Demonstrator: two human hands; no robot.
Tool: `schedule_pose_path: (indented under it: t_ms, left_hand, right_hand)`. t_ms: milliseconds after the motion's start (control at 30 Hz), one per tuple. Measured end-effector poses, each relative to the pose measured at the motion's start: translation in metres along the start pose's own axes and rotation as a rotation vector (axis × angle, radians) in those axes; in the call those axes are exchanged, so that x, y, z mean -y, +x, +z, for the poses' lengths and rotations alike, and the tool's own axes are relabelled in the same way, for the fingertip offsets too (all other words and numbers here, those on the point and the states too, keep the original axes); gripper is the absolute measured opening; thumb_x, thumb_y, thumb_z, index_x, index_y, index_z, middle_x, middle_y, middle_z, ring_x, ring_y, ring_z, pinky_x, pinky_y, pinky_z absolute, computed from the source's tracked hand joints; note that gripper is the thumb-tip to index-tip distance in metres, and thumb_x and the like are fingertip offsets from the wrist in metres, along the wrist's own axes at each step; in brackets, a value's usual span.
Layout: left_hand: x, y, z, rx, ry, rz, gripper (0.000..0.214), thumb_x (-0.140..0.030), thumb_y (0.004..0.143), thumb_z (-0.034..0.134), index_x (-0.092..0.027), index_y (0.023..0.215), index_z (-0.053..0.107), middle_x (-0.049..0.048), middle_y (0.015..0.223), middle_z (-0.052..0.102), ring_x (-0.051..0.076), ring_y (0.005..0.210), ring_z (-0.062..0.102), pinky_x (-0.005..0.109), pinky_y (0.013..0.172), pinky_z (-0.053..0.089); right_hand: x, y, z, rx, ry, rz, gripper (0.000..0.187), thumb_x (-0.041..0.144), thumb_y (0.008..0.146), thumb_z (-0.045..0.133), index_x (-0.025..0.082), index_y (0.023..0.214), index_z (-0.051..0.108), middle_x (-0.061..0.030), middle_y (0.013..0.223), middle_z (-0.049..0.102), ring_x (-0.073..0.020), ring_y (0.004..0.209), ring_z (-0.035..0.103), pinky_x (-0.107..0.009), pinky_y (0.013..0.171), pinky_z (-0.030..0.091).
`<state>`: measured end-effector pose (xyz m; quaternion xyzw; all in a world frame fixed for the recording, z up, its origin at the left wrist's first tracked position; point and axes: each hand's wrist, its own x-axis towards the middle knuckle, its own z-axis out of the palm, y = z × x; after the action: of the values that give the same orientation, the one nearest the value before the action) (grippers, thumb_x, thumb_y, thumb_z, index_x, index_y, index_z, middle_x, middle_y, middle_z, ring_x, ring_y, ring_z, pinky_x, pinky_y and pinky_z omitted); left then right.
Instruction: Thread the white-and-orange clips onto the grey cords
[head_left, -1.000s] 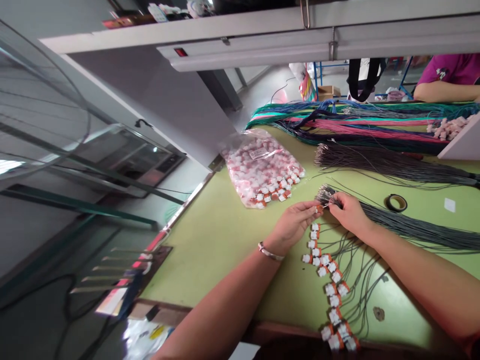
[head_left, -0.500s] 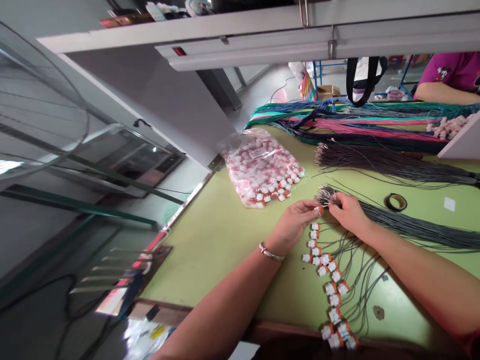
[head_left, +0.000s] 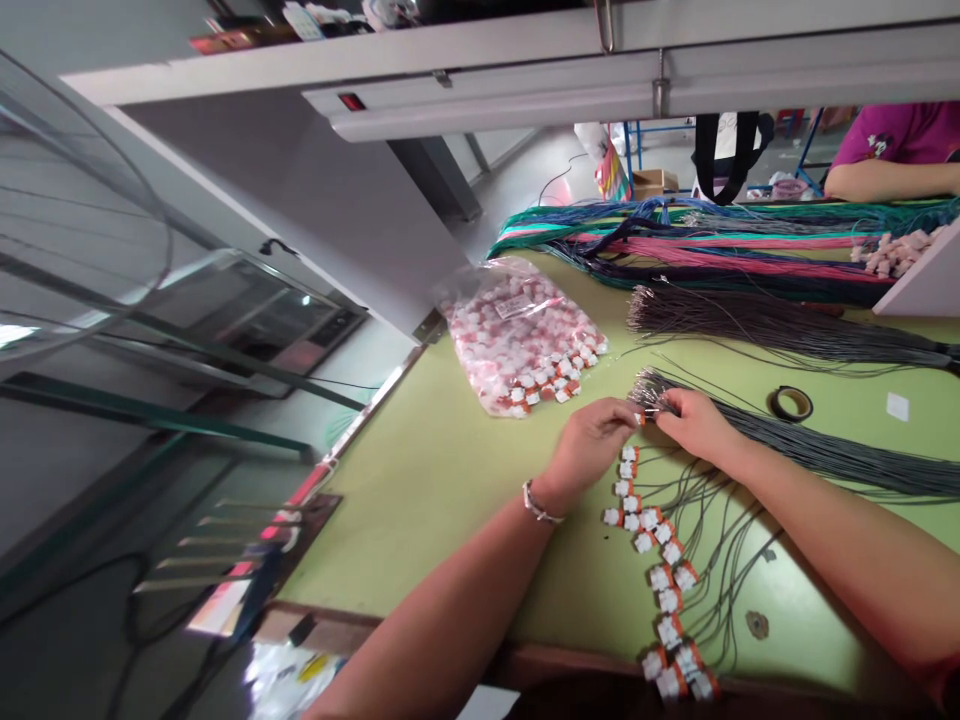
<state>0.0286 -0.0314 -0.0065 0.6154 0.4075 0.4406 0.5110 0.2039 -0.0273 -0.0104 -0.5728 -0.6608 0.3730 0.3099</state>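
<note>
left hand [head_left: 595, 440] is pinching a small white-and-orange connector [head_left: 640, 419] between thumb and fingers, just right of frame center. right hand [head_left: 694, 418] is closing thumb and fingers on a thin grey wire, its end pointing at the connector; can't tell if the end is sitting inside it. both hands are working close together above the table [head_left: 420, 510], by the bare ends of a grey wire bundle [head_left: 832, 447] that's running off to the right edge.

below the hands, a crooked line of wired connectors [head_left: 661, 578] is trailing down to the bottom edge, grey leads fanning out to their right. clear plastic bag [head_left: 517, 320] of connectors is lying upper center, some spilling from its lower mouth. black tape roll [head_left: 790, 404] is lying right of the hands. second dark wire bundle [head_left: 757, 325] is lying above it, with multicolored wires [head_left: 697, 243] stretching across behind. co-worker's arm [head_left: 885, 181] is showing upper right.
</note>
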Motion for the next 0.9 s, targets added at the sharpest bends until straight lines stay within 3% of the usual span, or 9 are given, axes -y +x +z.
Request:
schedule_pose_path:
  t_ms: [67, 133, 333, 567, 767, 900]
  left_hand:
    - [-0.002, 0.001, -0.001, 0.046, 0.133, 0.098, 0.009, -0.011, 0.069, 0.066, -0.018, 0.063, 0.066, 0.0054, 0.083, 0.070, 0.017, 0.085, 0.063, 0.031, 0.085, 0.047]
    - [0.000, 0.002, 0.001, 0.065, 0.101, 0.105, 0.008, -0.013, 0.069, 0.066, -0.018, 0.064, 0.065, 0.0048, 0.081, 0.069, 0.016, 0.082, 0.063, 0.030, 0.081, 0.048]
    - [0.015, 0.006, 0.007, 0.061, -0.290, -0.141, 0.020, -0.020, 0.060, 0.079, -0.014, 0.066, 0.061, 0.0023, 0.074, 0.067, 0.012, 0.072, 0.062, 0.026, 0.073, 0.049]
    - [0.015, 0.004, 0.003, 0.006, -0.389, -0.218, 0.022, -0.020, 0.058, 0.081, -0.013, 0.067, 0.062, 0.0021, 0.077, 0.069, 0.010, 0.070, 0.061, 0.023, 0.070, 0.049]
    - [0.016, 0.003, 0.005, -0.040, -0.340, -0.161, 0.020, -0.019, 0.060, 0.079, -0.014, 0.065, 0.061, 0.0034, 0.081, 0.070, 0.012, 0.079, 0.063, 0.028, 0.082, 0.048]
    - [0.012, 0.000, 0.005, -0.046, -0.134, -0.012, 0.011, -0.020, 0.067, 0.072, -0.015, 0.065, 0.062, 0.0064, 0.085, 0.070, 0.016, 0.085, 0.064, 0.032, 0.086, 0.048]
  right_hand:
    - [0.000, 0.002, -0.003, 0.054, 0.042, 0.017, 0.016, 0.032, 0.069, 0.050, 0.018, 0.062, 0.050, 0.0049, 0.052, 0.044, -0.0096, 0.051, 0.036, -0.024, 0.051, 0.028]
    - [0.001, 0.002, -0.006, 0.100, 0.084, 0.025, 0.017, 0.033, 0.069, 0.051, 0.018, 0.062, 0.049, 0.0054, 0.053, 0.042, -0.0090, 0.051, 0.034, -0.024, 0.050, 0.027]
    - [0.009, -0.001, -0.013, 0.150, 0.178, 0.055, 0.017, 0.035, 0.068, 0.053, 0.018, 0.065, 0.051, 0.0062, 0.053, 0.041, -0.0081, 0.049, 0.033, -0.023, 0.048, 0.027]
    - [0.003, 0.000, -0.008, 0.021, 0.179, 0.047, 0.014, 0.032, 0.063, 0.053, 0.018, 0.063, 0.051, 0.0053, 0.052, 0.043, -0.0088, 0.050, 0.034, -0.024, 0.050, 0.028]
    - [0.008, 0.000, -0.006, 0.019, 0.087, 0.065, 0.012, 0.031, 0.062, 0.050, 0.018, 0.060, 0.050, 0.0049, 0.051, 0.043, -0.0091, 0.050, 0.034, -0.024, 0.050, 0.027]
    - [0.008, 0.001, -0.007, 0.058, 0.129, 0.111, 0.015, 0.033, 0.063, 0.049, 0.019, 0.061, 0.049, 0.0055, 0.051, 0.041, -0.0090, 0.049, 0.032, -0.024, 0.048, 0.025]
